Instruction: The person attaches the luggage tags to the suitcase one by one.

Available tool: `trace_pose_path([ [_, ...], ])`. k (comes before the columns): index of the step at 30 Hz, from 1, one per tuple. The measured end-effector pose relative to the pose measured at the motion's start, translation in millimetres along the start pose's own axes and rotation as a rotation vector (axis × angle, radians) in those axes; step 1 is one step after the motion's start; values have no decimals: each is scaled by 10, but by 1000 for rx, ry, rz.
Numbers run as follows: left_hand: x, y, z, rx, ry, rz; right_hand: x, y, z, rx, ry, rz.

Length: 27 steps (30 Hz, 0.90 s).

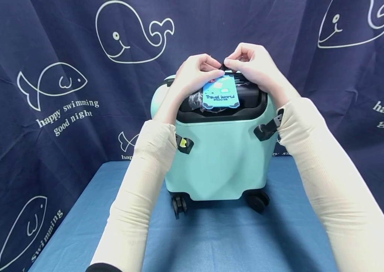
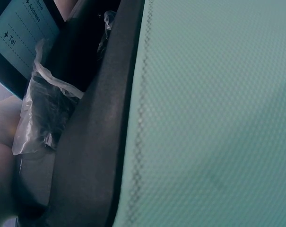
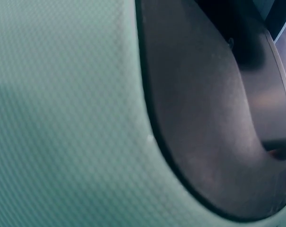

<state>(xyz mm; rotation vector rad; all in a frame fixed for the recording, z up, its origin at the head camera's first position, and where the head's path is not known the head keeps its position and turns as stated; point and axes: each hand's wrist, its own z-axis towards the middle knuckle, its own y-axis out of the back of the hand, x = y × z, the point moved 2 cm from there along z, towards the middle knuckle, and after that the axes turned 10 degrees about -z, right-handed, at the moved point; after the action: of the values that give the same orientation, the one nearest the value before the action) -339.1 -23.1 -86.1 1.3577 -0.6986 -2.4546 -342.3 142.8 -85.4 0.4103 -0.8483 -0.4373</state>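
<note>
A mint-green suitcase [image 1: 217, 162] stands upright with a black carry handle [image 1: 250, 94] on top. From the handle hangs a blue luggage tag [image 1: 220, 94] printed "Travel World". Its black strap [image 1: 223, 67] rises between the fingertips of both hands. My left hand [image 1: 195, 71] pinches at the tag's top edge by the strap, thumb over the tag. Opposite it, my right hand [image 1: 253, 62] pinches the strap between thumb and index finger. The left wrist view shows the tag's lined side [image 2: 27, 40] with "Address" and "Tel". In the right wrist view the fingers are out of frame.
Crumpled clear plastic wrap [image 2: 43, 113] clings to the handle beside the tag. Black caster wheels [image 1: 256, 200] rest on the blue tabletop [image 1: 205, 241]. A navy curtain [image 1: 130, 94] with white whales and fish hangs behind. Black devices [image 1: 267, 130] sit at both cuffs.
</note>
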Motion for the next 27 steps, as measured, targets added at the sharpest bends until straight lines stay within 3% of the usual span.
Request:
trace_pose_path([
  [12,13,4,-8,-20,21,-10,16,4,-26,32,-30,52],
  [20,3,15,2,-18,43,28,7,2,-10,-16,-35,50],
  [27,11,13,3,-10,26,61,1,-1,-10,-41,-46,45],
])
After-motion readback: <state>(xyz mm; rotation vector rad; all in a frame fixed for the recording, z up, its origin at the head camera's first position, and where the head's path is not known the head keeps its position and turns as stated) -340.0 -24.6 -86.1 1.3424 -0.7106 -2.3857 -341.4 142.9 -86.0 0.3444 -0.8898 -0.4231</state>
